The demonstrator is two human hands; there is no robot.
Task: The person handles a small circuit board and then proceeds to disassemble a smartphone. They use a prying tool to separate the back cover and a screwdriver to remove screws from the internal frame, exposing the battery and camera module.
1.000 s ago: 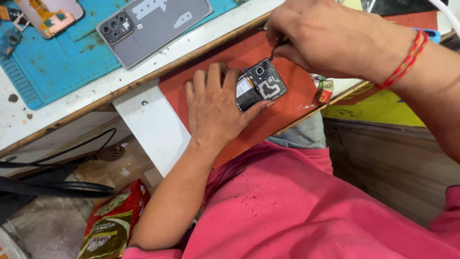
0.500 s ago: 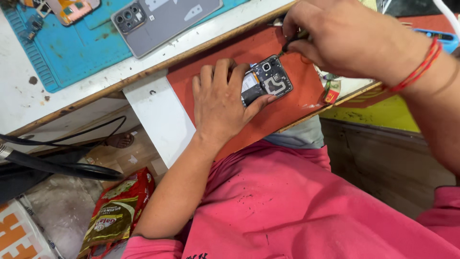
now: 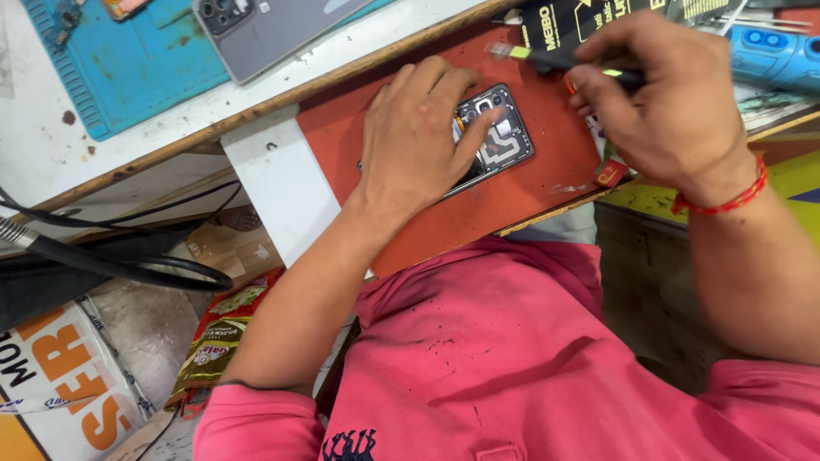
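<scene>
Head view of a repair worktop. The left hand lies flat, fingers spread, over an opened phone, pinning it to a red mat; only the phone's right end, with camera ring and metal shields, shows. The right hand is curled shut around a slim dark tool with a yellow-green tip, which is held just above the mat's far edge and points left, clear of the phone.

Risks, as judged: the bare circuitry is open to a slip of the tool point, which could scratch or short a part if the holding hand shifts. The mat overhangs the near edge of the worktop, above the lap, so a hard push could tip phone and mat off.

Room: the left side of the mat is bare. On the right, small red parts crowd the mat's corner, and a blue tool lies beyond. On the far side, a grey phone back cover rests on a blue mat, well apart.
</scene>
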